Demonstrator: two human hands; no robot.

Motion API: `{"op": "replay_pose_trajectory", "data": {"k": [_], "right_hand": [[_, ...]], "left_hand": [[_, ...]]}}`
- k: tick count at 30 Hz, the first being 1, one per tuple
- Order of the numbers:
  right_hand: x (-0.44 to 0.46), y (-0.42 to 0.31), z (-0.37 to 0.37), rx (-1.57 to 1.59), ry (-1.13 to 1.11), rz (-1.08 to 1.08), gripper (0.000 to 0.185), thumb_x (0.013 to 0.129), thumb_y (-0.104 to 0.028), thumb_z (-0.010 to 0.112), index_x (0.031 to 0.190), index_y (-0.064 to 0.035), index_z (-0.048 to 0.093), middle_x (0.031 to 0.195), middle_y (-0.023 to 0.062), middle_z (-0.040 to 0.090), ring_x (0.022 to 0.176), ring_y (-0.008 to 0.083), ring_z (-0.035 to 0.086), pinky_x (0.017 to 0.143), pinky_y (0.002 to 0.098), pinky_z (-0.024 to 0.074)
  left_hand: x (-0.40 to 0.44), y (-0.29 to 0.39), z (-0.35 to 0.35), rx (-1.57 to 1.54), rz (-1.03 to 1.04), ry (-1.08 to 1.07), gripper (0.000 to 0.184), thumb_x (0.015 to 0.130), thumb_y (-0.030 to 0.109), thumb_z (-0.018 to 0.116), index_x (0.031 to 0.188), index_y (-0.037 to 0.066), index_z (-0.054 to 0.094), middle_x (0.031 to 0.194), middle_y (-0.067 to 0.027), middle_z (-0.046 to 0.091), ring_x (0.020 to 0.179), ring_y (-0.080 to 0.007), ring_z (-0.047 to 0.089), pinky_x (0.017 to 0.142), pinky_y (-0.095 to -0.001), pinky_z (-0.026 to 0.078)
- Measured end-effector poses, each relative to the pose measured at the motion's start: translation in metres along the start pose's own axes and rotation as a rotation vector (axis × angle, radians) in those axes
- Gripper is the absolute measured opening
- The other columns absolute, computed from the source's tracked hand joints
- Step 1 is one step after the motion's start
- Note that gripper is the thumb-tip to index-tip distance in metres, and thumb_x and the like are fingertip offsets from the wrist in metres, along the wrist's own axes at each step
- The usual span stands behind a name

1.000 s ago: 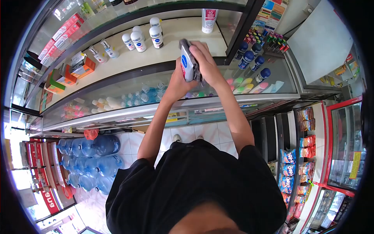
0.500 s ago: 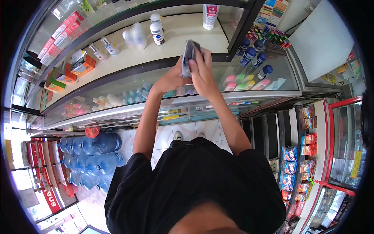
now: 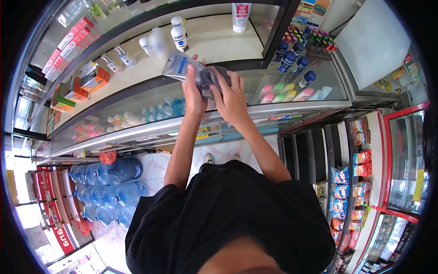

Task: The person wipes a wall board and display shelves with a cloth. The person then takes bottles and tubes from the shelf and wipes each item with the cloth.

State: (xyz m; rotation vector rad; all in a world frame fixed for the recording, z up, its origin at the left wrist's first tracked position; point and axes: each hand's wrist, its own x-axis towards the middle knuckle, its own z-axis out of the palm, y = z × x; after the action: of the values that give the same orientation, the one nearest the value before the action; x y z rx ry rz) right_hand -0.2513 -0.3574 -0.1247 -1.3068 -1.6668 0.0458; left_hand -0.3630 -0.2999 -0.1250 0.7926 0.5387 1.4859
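Note:
In the head view, my left hand (image 3: 195, 93) is closed around a silvery-grey squeeze tube (image 3: 175, 65) with a blue label. The tube tilts, its wide end pointing up and left over the cabinet's front edge. My right hand (image 3: 232, 99) grips a dark grey cloth (image 3: 211, 81), bunched against the tube's other end. That end is hidden by cloth and fingers. On the cream shelf (image 3: 219, 43) behind stand white roll-on deodorants (image 3: 179, 39), a blurred white bottle (image 3: 157, 44) and a white-and-pink tube (image 3: 240, 17).
Boxes (image 3: 94, 78) and small pump bottles (image 3: 123, 55) line the shelf's left. Blue-capped roll-ons (image 3: 286, 62) stand inside the glass cabinet (image 3: 273, 111) at right. Large blue water jugs (image 3: 125, 170) sit on the floor at left; snack bags (image 3: 338, 208) hang at right.
The tube has swung from nearly upright to a leftward tilt, so its blue label now shows. Both hands have turned with it, and more of the dark cloth is visible at its right end.

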Motion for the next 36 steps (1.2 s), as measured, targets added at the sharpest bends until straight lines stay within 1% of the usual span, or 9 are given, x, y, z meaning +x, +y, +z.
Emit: {"op": "replay_pose_trajectory", "data": {"k": [7,8,11,15,24,28,31,32,36], "right_hand": [[0.001,0.021,0.017,0.561,0.026,0.409,0.041,0.107,-0.028,0.048,0.139,-0.0038,0.055,0.121,0.0186,0.056,0.107,0.0333,0.056,0.097,0.0431,0.0431],[0.012,0.005,0.005,0.734,-0.057,0.686,0.044,0.110,-0.033,0.040,0.139,-0.0023,0.052,0.128,0.0151,0.057,0.114,0.0260,0.058,0.102,0.0385,0.0423],[0.004,0.020,0.033,1.343,0.091,0.972,0.045,0.111,-0.036,0.037,0.137,-0.0005,0.050,0.131,0.0135,0.057,0.120,0.0220,0.055,0.106,0.0355,0.0403],[-0.018,-0.011,0.020,0.898,0.026,0.551,0.057,0.112,-0.040,0.029,0.143,0.0070,0.041,0.140,0.0192,0.051,0.130,0.0258,0.047,0.112,0.0348,0.0337],[-0.022,-0.013,0.019,0.660,0.264,0.363,0.040,0.103,-0.014,0.054,0.134,0.0070,0.041,0.123,0.0236,0.053,0.110,0.0329,0.055,0.100,0.0437,0.0418],[-0.026,-0.015,0.012,0.319,0.261,0.018,0.036,0.095,-0.007,0.063,0.126,0.0065,0.048,0.109,0.0242,0.055,0.100,0.0391,0.056,0.090,0.0452,0.0459],[-0.030,-0.004,0.015,0.382,0.227,0.058,0.035,0.095,-0.006,0.061,0.126,0.0056,0.049,0.109,0.0240,0.056,0.096,0.0392,0.058,0.087,0.0446,0.0476],[-0.028,-0.003,0.014,0.373,0.238,0.113,0.034,0.095,-0.007,0.061,0.126,0.0043,0.050,0.105,0.0215,0.059,0.091,0.0358,0.060,0.084,0.0429,0.0490],[-0.017,-0.007,0.002,0.626,0.165,0.335,0.028,0.096,-0.008,0.056,0.122,0.0028,0.053,0.087,0.0146,0.061,0.082,0.0286,0.062,0.081,0.0390,0.0502]], "left_hand": [[0.003,0.009,-0.006,-0.363,-0.129,0.050,0.041,0.102,0.038,0.058,0.128,0.006,0.053,0.109,-0.0110,0.063,0.106,-0.0293,0.061,0.099,-0.0445,0.048],[0.000,0.009,-0.004,-0.379,-0.135,0.037,0.041,0.102,0.037,0.058,0.128,0.006,0.053,0.109,-0.0111,0.063,0.107,-0.0293,0.061,0.099,-0.0447,0.048],[-0.002,0.008,0.002,-0.389,-0.118,0.062,0.047,0.100,0.038,0.061,0.133,0.006,0.051,0.103,-0.0120,0.064,0.098,-0.0272,0.064,0.090,-0.0424,0.054],[0.005,0.016,0.007,-0.378,-0.102,0.138,0.045,0.098,0.038,0.064,0.129,0.007,0.053,0.089,-0.0123,0.062,0.083,-0.0246,0.065,0.076,-0.0362,0.057],[0.010,0.013,0.012,-0.423,-0.120,0.192,0.031,0.093,0.024,0.072,0.114,0.008,0.057,0.088,-0.0120,0.062,0.081,-0.0237,0.064,0.077,-0.0361,0.058],[0.015,0.014,0.011,-0.563,-0.205,0.161,0.027,0.093,0.023,0.072,0.106,0.006,0.056,0.088,-0.0120,0.063,0.081,-0.0246,0.064,0.077,-0.0370,0.058],[0.013,0.015,0.010,-0.567,-0.239,0.149,0.026,0.093,0.023,0.072,0.104,0.005,0.057,0.086,-0.0123,0.062,0.082,-0.0257,0.064,0.077,-0.0381,0.057],[0.014,0.013,0.005,-0.600,-0.289,0.115,0.028,0.095,0.024,0.069,0.112,0.004,0.057,0.090,-0.0134,0.064,0.085,-0.0266,0.064,0.081,-0.0396,0.057],[0.013,0.006,-0.003,-0.507,-0.320,0.084,0.038,0.099,0.034,0.067,0.110,-0.001,0.056,0.095,-0.0137,0.064,0.088,-0.0267,0.064,0.084,-0.0398,0.057]]}}
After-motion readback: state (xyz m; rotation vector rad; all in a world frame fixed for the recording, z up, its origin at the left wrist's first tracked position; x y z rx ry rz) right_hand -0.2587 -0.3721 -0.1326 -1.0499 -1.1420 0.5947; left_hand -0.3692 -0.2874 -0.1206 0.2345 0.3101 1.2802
